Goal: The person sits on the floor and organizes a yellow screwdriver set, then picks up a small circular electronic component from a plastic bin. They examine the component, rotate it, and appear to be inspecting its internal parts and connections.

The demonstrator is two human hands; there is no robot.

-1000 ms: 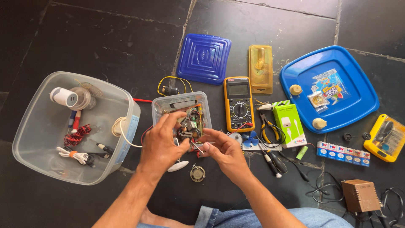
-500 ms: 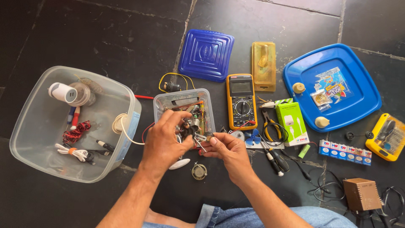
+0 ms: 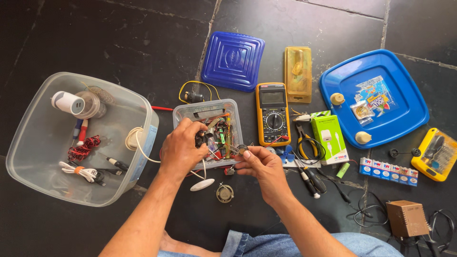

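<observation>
my left hand (image 3: 180, 151) is curled over the small clear box (image 3: 208, 129) of wires and electronic bits, fingers bent down into its contents and closed around something dark i can't make out. my right hand (image 3: 261, 165) pinches a small round metal part (image 3: 243, 150) between thumb and forefinger, right at the box's near right corner. the box sits on the dark floor between the big clear tub (image 3: 76, 138) on the left and the yellow multimeter (image 3: 273, 114) on the right. a little round speaker (image 3: 224, 193) lies just below my hands, a white oval piece (image 3: 202, 184) beside it
</observation>
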